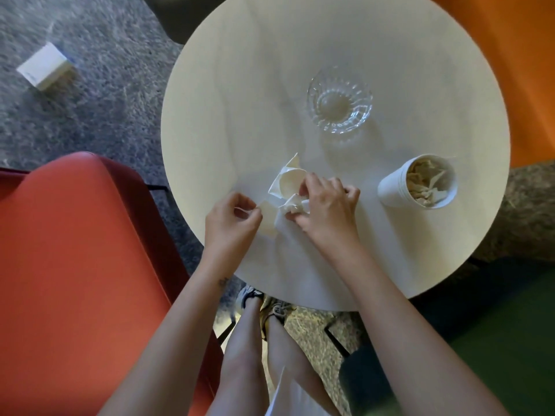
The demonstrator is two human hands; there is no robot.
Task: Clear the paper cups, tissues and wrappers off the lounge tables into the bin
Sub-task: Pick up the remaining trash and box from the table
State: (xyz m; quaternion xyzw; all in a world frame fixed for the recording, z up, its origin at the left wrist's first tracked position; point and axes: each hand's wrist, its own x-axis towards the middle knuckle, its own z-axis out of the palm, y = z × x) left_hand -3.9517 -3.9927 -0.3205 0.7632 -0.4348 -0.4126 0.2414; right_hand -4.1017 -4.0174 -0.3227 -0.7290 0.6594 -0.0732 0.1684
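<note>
On the carpet at far left we note a small white box (45,66), well apart from the table. Whether it counts as litter we cannot tell. A red chair (75,265) stands beside the round table (240,70), at its left edge.

On the near part of the tabletop, the left hand (232,219) has its fingers curled and pinches a thin white edge of tissue. Just to its right lies the crumpled tissue wad (288,187), between the two hands. The wad runs away from the person, with one loose corner pointing to the far side. The right hand (326,205) covers the wad's near right part and grips it, fingers curled.

Further back sits an empty glass bowl (339,100), which we judge is not for the bin. To the right of the right hand, near but not touching, stands a paper cup (417,187) stuffed with tissues.

We judge the gathering step is in hand. The cup's mouth faces up, and the right hand is plainly the nearer to it. The wad would therefore travel rightward to the cup.

No bin is in view.
</note>
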